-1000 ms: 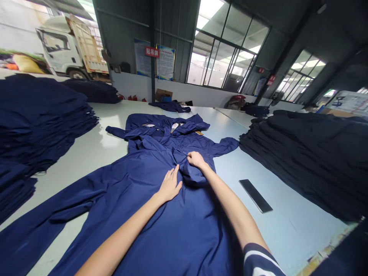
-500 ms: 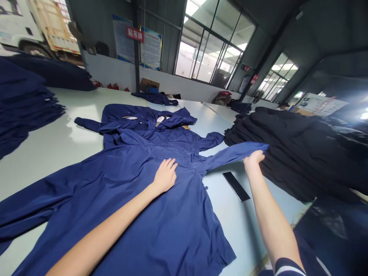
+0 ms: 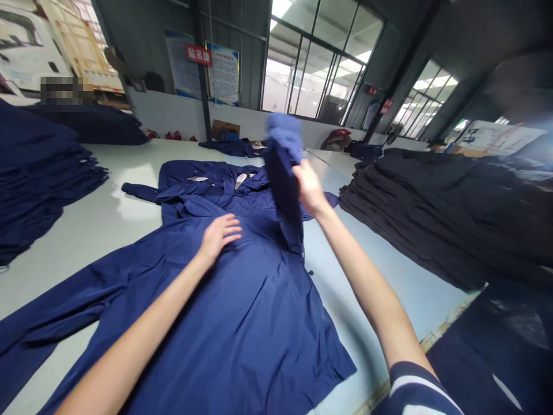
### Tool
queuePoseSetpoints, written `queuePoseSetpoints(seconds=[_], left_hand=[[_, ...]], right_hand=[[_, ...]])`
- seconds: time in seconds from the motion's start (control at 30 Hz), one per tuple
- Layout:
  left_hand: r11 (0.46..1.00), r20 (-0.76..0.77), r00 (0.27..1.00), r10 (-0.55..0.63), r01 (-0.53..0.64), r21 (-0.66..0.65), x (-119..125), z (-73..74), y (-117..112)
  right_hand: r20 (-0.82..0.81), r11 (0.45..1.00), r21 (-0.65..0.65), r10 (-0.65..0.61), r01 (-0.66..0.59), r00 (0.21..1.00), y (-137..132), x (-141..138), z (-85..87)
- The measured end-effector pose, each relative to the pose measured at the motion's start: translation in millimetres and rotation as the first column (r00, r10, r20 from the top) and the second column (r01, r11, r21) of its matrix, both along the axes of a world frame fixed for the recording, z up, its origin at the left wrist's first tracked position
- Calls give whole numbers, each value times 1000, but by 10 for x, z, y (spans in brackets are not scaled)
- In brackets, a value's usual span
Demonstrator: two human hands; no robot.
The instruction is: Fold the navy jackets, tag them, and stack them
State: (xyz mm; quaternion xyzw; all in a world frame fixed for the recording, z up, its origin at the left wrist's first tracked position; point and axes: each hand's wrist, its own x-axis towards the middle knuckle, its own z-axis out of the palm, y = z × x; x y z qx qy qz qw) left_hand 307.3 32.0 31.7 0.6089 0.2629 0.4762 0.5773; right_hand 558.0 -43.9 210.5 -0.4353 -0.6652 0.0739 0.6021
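A navy blue coverall lies spread on a white work table, its collar at the far end. My left hand rests flat on the coverall's chest, fingers apart, holding nothing. My right hand grips a navy sleeve and holds it raised above the garment. The sleeve's upper end is blurred. A shorter fold of navy fabric shows past my right hand.
Stacks of folded navy garments stand on the left, and a large black stack stands on the right. A crumpled navy garment lies at the table's far end. Beyond it are a cardboard box and a wall with posters.
My right hand has swung the sleeve from out over the table at the right to upright above the coverall. My left hand has slid a little up the chest.
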Motion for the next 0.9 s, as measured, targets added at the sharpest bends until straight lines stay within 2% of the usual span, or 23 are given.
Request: queuePoseSetpoints(seconds=[0.07, 0.1, 0.17, 0.27, 0.33, 0.4, 0.43, 0.47, 0.53, 0.63, 0.73, 0.77, 0.8, 0.83, 0.87, 0.9], left_hand=[[975, 251, 965, 80, -24, -219, -537, 173, 131], [963, 263, 957, 120, -49, -264, -794, 213, 156], [947, 93, 983, 161, -127, -296, -1242, 181, 128], [934, -213, 967, 138, -199, -297, -1682, -36, -35], [963, -301, 947, 109, -176, -205, -1829, -152, -174], [996, -436, 896, 86, -78, 37, -1901, -172, -320], [982, -530, 843, 94, 8, 187, -1920, -148, -393], [939, -617, 779, 116, 116, 324, -1930, -109, -463], [801, -732, 655, 184, 332, 499, -1931, -20, -587], [583, -785, 547, 293, 549, 600, -1887, 62, -690], [397, -779, 517, 355, 671, 627, -1803, 60, -686], [365, -785, 511, 349, 697, 616, -1773, 53, -673], [362, -798, 507, 326, 713, 601, -1746, 49, -657], [388, -814, 506, 286, 716, 581, -1726, 50, -641], [446, -826, 513, 232, 699, 559, -1713, 58, -626], [534, -824, 539, 175, 651, 540, -1711, 72, -611]], right_hand=[[248, 975, -160, 193, -156, 949, 71, -474, -166], [328, 959, -221, 247, -180, 912, 62, -604, -292], [435, 946, -302, 245, -116, 867, -4, -628, -609], [556, 913, -374, 78, 165, 827, -95, -268, -1128], [644, 856, -402, 10, 326, 765, -101, -8, -1412], [716, 809, -393, -29, 437, 697, -67, 132, -1607], [739, 792, -379, -52, 478, 672, -38, 154, -1669], [751, 776, -365, -82, 515, 655, -3, 154, -1710], [751, 748, -347, -139, 566, 645, 77, 122, -1739], [733, 736, -338, -185, 587, 654, 202, 102, -1697], [703, 751, -354, -179, 557, 688, 291, 146, -1623], [696, 759, -367, -159, 537, 700, 305, 165, -1600], [688, 773, -384, -126, 505, 715, 312, 184, -1579], [669, 792, -406, -81, 455, 739, 313, 201, -1560], [634, 815, -429, -36, 390, 772, 309, 217, -1544], [582, 836, -445, -3, 322, 813, 306, 233, -1528]])
